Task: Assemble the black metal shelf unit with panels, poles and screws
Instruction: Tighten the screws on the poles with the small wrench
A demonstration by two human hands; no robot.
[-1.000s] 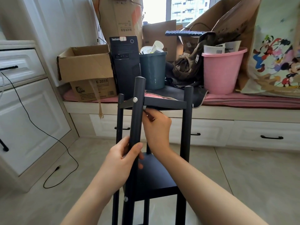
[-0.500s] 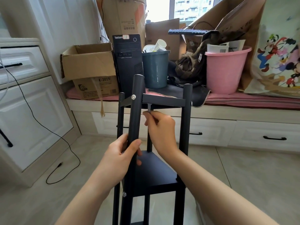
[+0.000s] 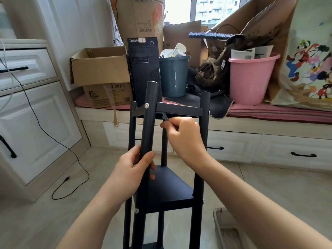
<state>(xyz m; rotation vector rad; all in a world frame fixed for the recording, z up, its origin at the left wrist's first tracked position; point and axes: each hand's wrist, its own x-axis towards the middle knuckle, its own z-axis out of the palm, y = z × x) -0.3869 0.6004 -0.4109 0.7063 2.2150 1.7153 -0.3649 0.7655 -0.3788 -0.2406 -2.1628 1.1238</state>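
Observation:
The black shelf unit stands upright on the floor in front of me. Its near pole (image 3: 150, 123) carries a silver screw (image 3: 147, 105) at the top panel (image 3: 179, 110). A lower panel (image 3: 167, 187) sits between the poles, with another silver screw (image 3: 136, 210) below. My left hand (image 3: 133, 174) grips the near pole at mid height. My right hand (image 3: 183, 136) pinches a small metal hex key (image 3: 165, 117) that reaches up under the top panel's front edge, right of the near pole.
A window bench behind holds a cardboard box (image 3: 100, 69), a black computer tower (image 3: 143, 67), a dark bin (image 3: 173, 75) and a pink bucket (image 3: 251, 78). White cabinets (image 3: 36, 114) stand at the left, a black cable (image 3: 61, 146) trails on the floor. A grey tray (image 3: 224, 229) lies at lower right.
The view has shifted slightly. My right hand has moved a little to the right under the top panel with the hex key. My left hand keeps its grip on the pole.

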